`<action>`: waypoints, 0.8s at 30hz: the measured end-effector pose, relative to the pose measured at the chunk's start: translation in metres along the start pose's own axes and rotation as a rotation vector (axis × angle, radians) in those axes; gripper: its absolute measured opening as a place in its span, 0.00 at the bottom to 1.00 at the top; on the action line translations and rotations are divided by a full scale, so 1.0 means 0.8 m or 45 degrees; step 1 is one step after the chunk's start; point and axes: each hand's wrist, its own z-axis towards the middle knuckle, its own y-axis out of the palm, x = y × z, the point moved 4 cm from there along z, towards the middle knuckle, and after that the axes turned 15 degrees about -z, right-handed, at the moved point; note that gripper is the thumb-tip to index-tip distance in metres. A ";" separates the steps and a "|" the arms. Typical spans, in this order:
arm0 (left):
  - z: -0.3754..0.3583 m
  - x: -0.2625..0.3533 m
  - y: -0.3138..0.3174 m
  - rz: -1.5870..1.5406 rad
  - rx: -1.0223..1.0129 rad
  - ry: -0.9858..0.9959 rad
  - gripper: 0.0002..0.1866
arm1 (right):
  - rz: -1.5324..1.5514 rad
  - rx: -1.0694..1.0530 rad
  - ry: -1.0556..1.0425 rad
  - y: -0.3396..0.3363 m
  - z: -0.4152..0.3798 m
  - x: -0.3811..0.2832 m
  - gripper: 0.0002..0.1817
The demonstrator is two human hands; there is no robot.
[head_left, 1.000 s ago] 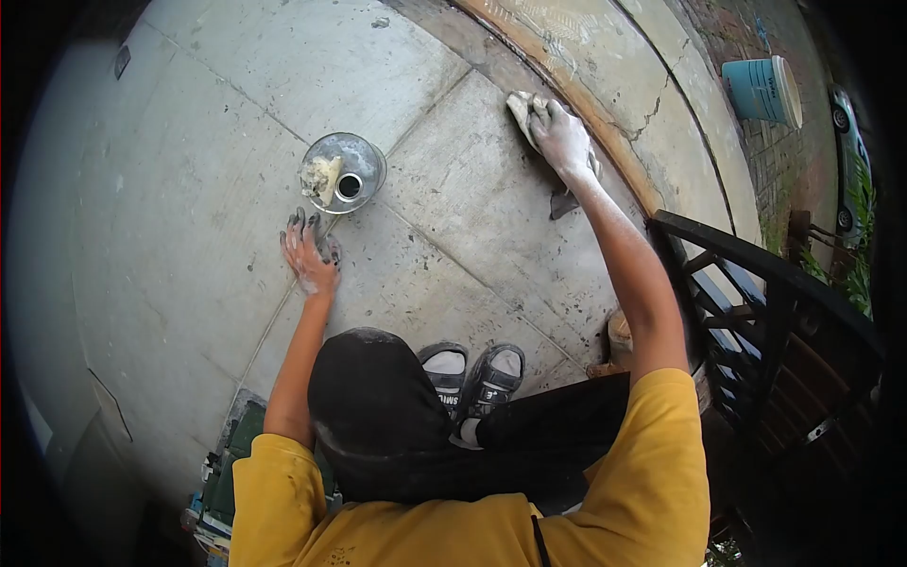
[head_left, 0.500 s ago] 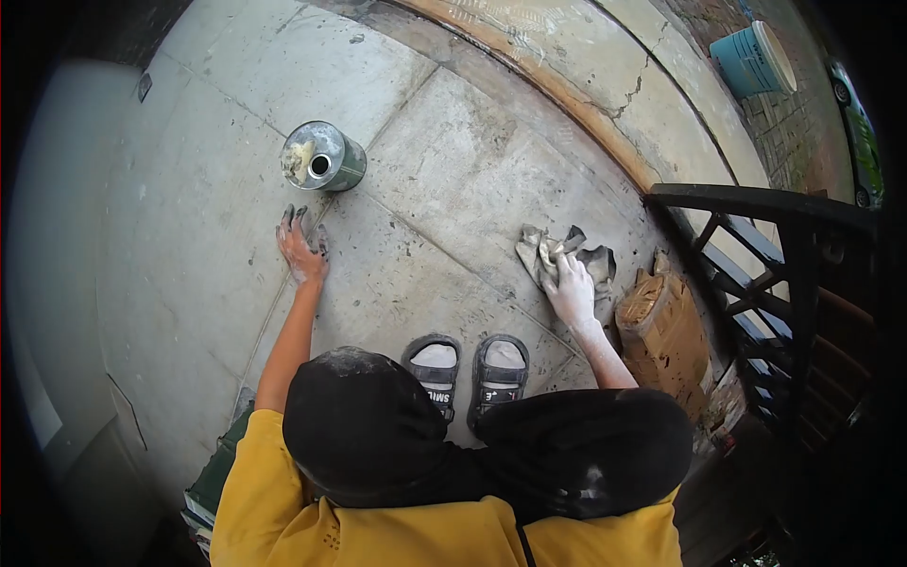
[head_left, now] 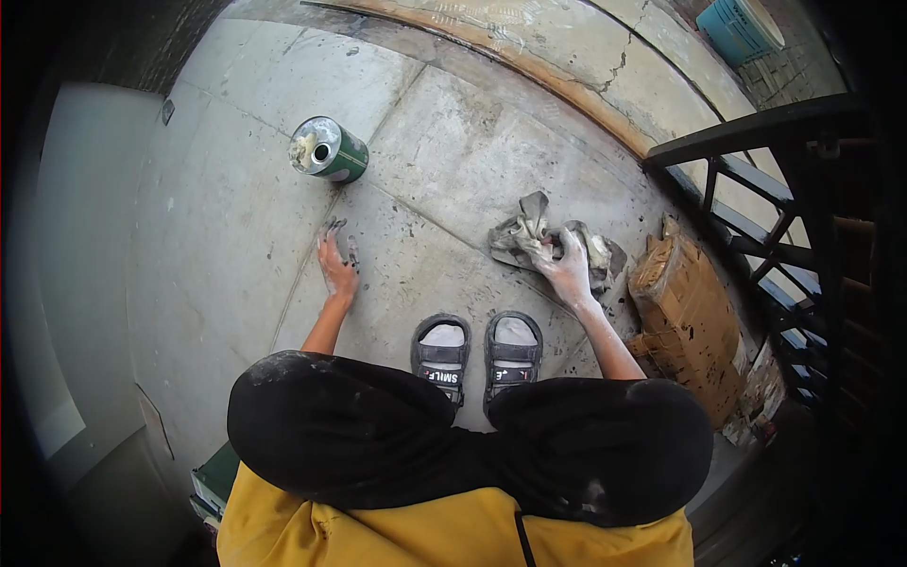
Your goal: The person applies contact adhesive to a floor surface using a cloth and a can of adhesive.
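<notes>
Grey cloth [head_left: 515,238] bunches in the right hand [head_left: 569,272], grip clamped on it, left hand [head_left: 337,267] spread.

Single head-worn view, aimed forward and steeply down.
Floor [head_left: 444,142] is seen from above the wearer's black-clad knees [head_left: 331,420] at close range; left hand [head_left: 338,272] and right hand [head_left: 569,274] are framed near mid-picture, sandals [head_left: 514,364] below them. Lines are bent wide-angle, edges darkened; blue bucket [head_left: 733,36] is caught farther off, top right.

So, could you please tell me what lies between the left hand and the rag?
In the head view, only bare, speckled floor lies between the left hand and the rag.
</notes>
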 end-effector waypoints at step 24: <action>0.128 0.431 0.011 -0.224 -1.125 0.779 0.61 | 0.951 -0.172 -0.230 -0.237 0.013 -0.137 0.17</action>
